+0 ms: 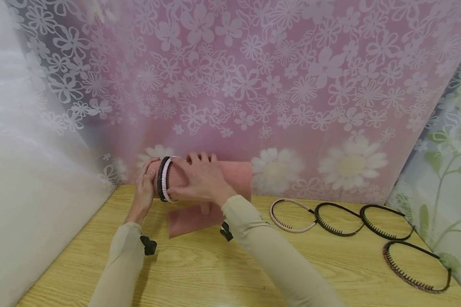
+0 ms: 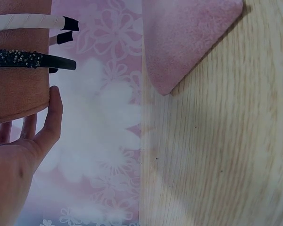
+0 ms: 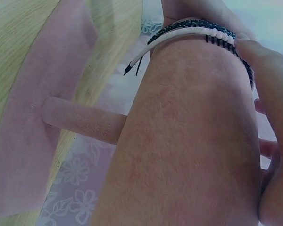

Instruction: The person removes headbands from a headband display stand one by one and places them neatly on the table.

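Observation:
A pink fabric-covered headband stand (image 1: 236,175) lies across the back left of the table, its thick roll on a short post above a flat base (image 1: 180,221). Around the roll's left end sit a sparkly black headband (image 1: 161,181) and, right beside it, a pale pink toothed headband (image 1: 165,175). My left hand (image 1: 142,194) holds the roll's left end, fingers around its rim, as the left wrist view shows. Over the roll reaches my right hand (image 1: 199,177), thumb and forefinger at the pale pink headband; its other fingers lie on the roll's far side.
To the right on the wooden table (image 1: 199,273) lie a pink headband (image 1: 292,230), two black headbands, one (image 1: 339,232) overlapping its neighbours, and a brownish toothed headband (image 1: 407,279) nearer the front. A flowered pink curtain (image 1: 276,106) hangs close behind the stand.

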The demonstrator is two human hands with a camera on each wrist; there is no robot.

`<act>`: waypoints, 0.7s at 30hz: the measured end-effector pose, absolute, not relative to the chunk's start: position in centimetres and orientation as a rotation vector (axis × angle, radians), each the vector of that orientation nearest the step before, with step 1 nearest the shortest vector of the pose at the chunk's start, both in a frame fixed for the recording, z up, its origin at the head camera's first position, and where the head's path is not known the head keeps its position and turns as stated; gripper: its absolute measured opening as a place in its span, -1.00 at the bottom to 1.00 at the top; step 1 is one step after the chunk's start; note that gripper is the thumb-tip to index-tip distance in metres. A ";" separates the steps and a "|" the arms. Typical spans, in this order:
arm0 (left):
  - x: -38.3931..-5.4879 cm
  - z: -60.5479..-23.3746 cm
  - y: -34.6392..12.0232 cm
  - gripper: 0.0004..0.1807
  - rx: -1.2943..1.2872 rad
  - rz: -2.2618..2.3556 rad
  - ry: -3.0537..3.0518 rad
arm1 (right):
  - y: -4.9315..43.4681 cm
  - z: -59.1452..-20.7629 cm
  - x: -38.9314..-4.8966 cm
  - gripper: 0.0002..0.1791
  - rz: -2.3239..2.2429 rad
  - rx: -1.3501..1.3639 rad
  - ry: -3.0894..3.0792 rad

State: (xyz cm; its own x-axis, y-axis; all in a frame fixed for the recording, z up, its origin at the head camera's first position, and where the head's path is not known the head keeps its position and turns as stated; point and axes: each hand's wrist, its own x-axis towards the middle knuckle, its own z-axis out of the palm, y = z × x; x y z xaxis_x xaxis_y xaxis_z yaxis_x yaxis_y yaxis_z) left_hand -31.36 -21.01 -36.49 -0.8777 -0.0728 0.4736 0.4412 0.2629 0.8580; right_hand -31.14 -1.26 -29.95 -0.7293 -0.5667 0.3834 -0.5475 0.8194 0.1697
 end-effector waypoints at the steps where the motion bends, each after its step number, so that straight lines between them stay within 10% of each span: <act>1: -31.4 -36.5 -21.0 -0.56 -0.338 -1.654 -2.115 | -1.4 -30.0 -31.2 -0.02 -0.068 0.821 -2.580; 21: -31.4 -36.4 -20.9 -0.56 -0.344 -1.642 -2.123 | -3.6 -30.9 -31.2 0.07 -0.157 0.607 -2.574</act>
